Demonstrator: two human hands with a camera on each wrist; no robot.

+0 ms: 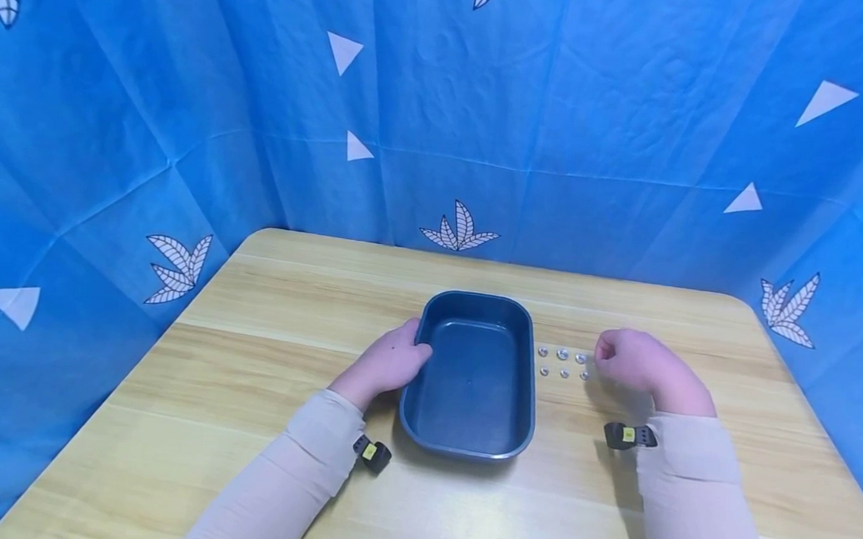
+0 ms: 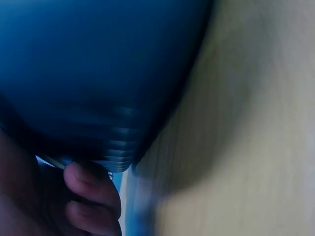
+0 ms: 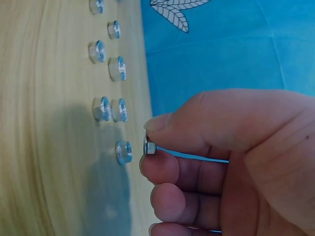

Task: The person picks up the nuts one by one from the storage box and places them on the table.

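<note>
A dark blue rectangular plastic bin point(image 1: 468, 389) with rounded corners is in the middle of the head view, its inside bare. My left hand point(image 1: 388, 357) grips its left rim, thumb on top. Curled fingers point(image 2: 91, 187) show beside the bin's wall point(image 2: 98, 64) in the left wrist view; whether the bin touches the table I cannot tell. Between thumb and index finger, my right hand point(image 3: 211, 162) pinches a small silver flange nut point(image 3: 150, 146) above the table. Several similar flange nuts point(image 1: 562, 354) lie in two rows between the bin and the right hand point(image 1: 643, 364).
The light wooden table point(image 1: 267, 366) has rounded far corners. A blue curtain point(image 1: 429, 94) printed with white leaves and triangles surrounds its back and sides. Each forearm wears a long pale sleeve point(image 1: 693, 505), with a small black wrist camera point(image 1: 621, 436) at the cuff.
</note>
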